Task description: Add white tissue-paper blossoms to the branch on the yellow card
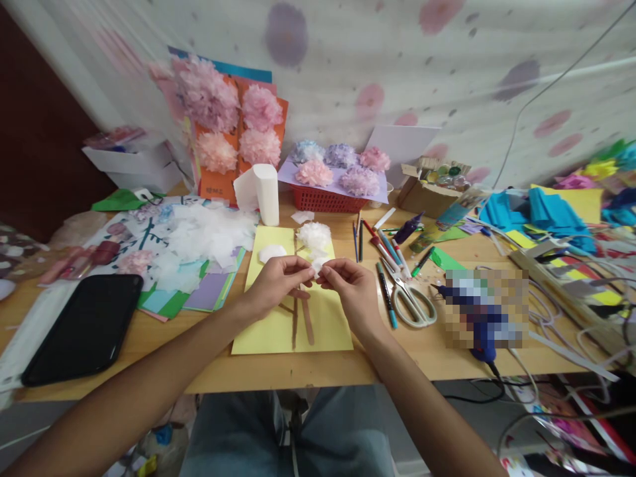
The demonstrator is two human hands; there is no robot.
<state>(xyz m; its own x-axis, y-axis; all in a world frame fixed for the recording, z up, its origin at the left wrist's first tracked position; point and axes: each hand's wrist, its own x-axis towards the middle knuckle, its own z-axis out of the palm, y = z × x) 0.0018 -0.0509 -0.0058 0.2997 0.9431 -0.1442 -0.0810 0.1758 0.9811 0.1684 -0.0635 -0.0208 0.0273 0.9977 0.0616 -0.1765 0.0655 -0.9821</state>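
Note:
Both my left hand (pixel 282 283) and my right hand (pixel 348 286) pinch a small piece of white tissue paper (pixel 318 266) between thumbs and fingertips. They hold it over a yellow sheet of paper (pixel 325 328) lying on the table. Brown stem-like strips (pixel 307 318) run down the sheet, partly hidden by my fingers. A fluffy white paper flower (pixel 314 234) sits at the sheet's top, just beyond my hands. Left of it lies a flat stack of white tissue (pixel 273 252).
White tissue pieces (pixel 213 232) and a black tablet (pixel 87 328) lie left. Scissors (pixel 413 301), pens (pixel 385 298) and a glue gun (pixel 479 318), partly pixelated, lie right. A red basket (pixel 328 201) under paper flowers and a white roll (pixel 268 194) stand behind.

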